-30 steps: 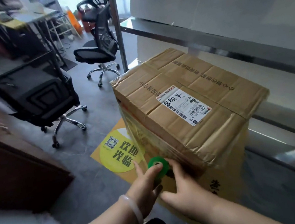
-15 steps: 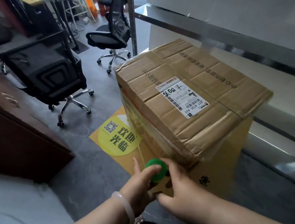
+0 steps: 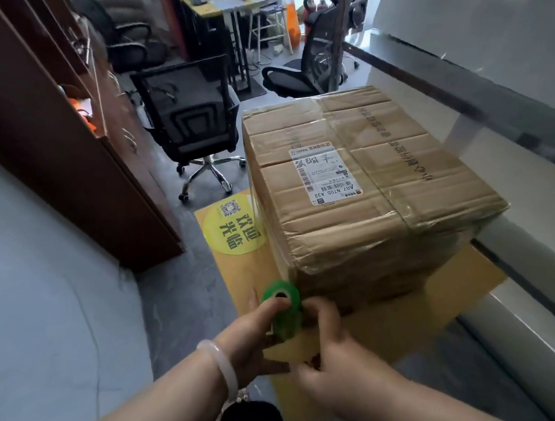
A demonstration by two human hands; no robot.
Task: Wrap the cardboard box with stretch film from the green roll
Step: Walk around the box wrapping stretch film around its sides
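A large cardboard box (image 3: 367,182) with a white shipping label on top stands on an orange floor mat (image 3: 412,312). Shiny stretch film covers its upper sides and near top edge. The green roll (image 3: 283,310) stands upright at the box's near left corner. My left hand (image 3: 247,340) grips the roll from the left, thumb across its top end. My right hand (image 3: 325,350) holds it from the right, fingers curled against the roll beside the box's side.
A black office chair (image 3: 194,123) stands on the floor just beyond the mat's far left. A dark brown cabinet (image 3: 63,155) lines the left. A second chair (image 3: 310,63) and desks are farther back. A glass partition (image 3: 494,90) runs along the right of the box.
I have moved round the box toward its left corner, and the view has swung with me. Both hands kept hold of the green roll and carried it along the box's side.
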